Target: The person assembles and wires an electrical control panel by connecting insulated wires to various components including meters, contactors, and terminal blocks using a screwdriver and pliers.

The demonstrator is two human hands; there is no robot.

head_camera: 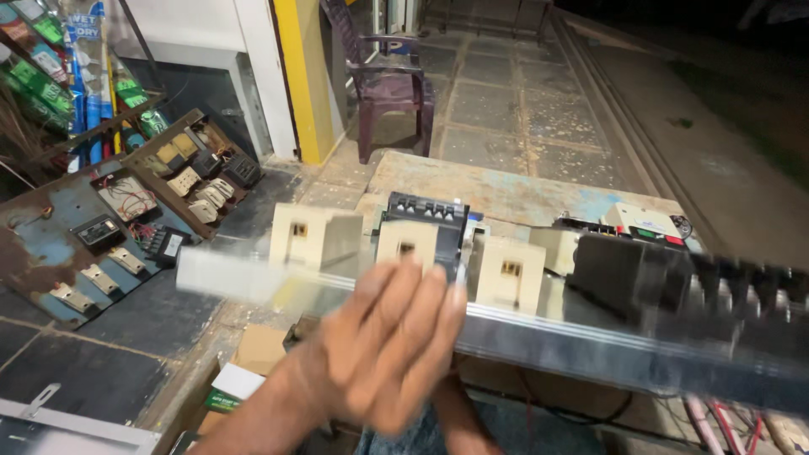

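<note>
Metal rail [539,337]; beige breakers [510,270] behind; chair [389,80] beyond.

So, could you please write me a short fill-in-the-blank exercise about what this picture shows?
1. The blurred hand lies over a long shiny ____ rail.
2. Behind the rail stand beige box-shaped electrical units and a ____ one with a row of terminals on top.
3. The dark purple plastic ____ stands empty on the paved floor.
4. The rusty blue metal panel with switch parts lies to the ____ of the picture.

Missing words: metal; black; chair; left
</note>
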